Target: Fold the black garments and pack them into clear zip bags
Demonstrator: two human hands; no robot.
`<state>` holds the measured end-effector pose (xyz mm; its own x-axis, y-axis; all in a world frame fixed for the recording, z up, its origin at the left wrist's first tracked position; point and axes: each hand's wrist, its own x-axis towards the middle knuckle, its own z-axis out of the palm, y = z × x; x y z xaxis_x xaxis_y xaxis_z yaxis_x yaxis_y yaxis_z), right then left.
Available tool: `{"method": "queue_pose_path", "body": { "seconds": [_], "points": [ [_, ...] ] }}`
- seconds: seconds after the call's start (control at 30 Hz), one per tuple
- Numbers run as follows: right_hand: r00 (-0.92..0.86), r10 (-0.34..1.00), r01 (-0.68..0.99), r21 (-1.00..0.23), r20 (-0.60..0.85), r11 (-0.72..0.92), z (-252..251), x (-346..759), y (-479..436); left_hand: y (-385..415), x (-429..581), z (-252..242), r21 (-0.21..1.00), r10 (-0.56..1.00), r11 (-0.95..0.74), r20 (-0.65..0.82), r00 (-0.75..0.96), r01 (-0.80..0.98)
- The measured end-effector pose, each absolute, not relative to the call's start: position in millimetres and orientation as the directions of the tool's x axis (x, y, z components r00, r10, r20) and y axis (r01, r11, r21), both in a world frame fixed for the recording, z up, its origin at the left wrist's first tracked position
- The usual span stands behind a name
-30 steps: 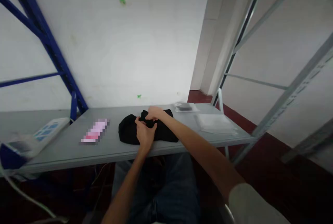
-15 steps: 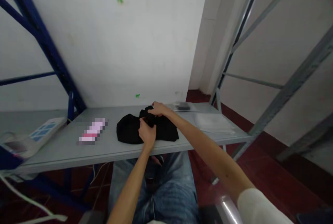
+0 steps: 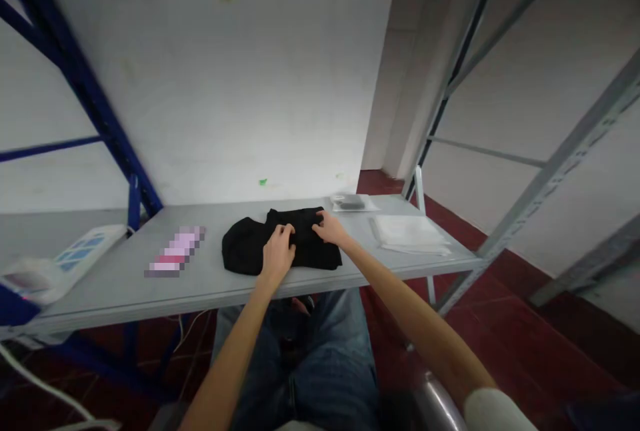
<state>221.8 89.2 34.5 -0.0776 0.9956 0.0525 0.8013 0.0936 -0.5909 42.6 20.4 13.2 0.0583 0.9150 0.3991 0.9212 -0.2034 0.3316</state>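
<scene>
A black cloth item [image 3: 247, 247], rounded at its left end and straight-edged at its right, lies on the grey tabletop [image 3: 215, 294]. Its exact kind does not show. My left hand [image 3: 279, 252] rests on the middle of the cloth, its fingers bent and gripping the fabric. On the cloth's right part is my right hand [image 3: 332, 228], with thumb and fingertips pinched on the fabric near the far edge. The fabric right under the fingertips is hidden.
A blurred pink phone-like object [image 3: 177, 251] lies left of the cloth, and a white power strip [image 3: 83, 261] farther left. At the right are a clear packet with something dark inside [image 3: 350, 202] and stacked white plastic bags [image 3: 410, 234]. Blue metal posts [image 3: 120, 151] and a white wall stand behind.
My hands have moved apart, the right one to the right and toward me. The bunched cloth between them is now spread flatter, its upper right part laid out.
</scene>
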Motion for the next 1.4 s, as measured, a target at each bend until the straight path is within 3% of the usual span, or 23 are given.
{"method": "queue_pose_path", "body": {
  "seconds": [0.13, 0.27, 0.57, 0.83, 1.13, 1.4],
  "points": [
    [-0.149, 0.944, 0.885, -0.386, 0.295, 0.26, 25.7, 218.0, 77.1, 19.9, 37.6, 16.8, 0.261, 0.915, -0.233, 0.386, 0.12, 0.937],
    [-0.303, 0.874, 0.874, -0.256, 0.38, 0.414, 16.0, 213.5, 67.2, 20.6, 33.3, 20.7, 0.252, 0.92, -0.228, 0.372, 0.123, 0.941],
    [-0.299, 0.835, 0.871, -0.224, 0.462, 0.436, 12.1, 191.1, 65.2, 27.5, 12.0, 25.5, 0.175, 0.911, -0.295, 0.347, 0.221, 0.939],
    [-0.331, 0.863, 0.876, -0.214, 0.383, 0.432, -14.5, 184.4, 69.7, 27.1, 0.9, 17.1, 0.216, 0.921, -0.295, 0.323, 0.217, 0.931],
    [-0.304, 0.879, 0.892, -0.214, 0.368, 0.398, -27.2, 184.5, 67.5, 21.3, -5.6, 0.4, 0.102, 0.866, -0.402, 0.366, 0.342, 0.91],
    [-0.285, 0.904, 0.89, -0.263, 0.318, 0.373, -6.9, 190.3, 61.4, 11.1, 2.7, 5.6, 0.086, 0.892, -0.357, 0.326, 0.312, 0.93]
  ]
}}
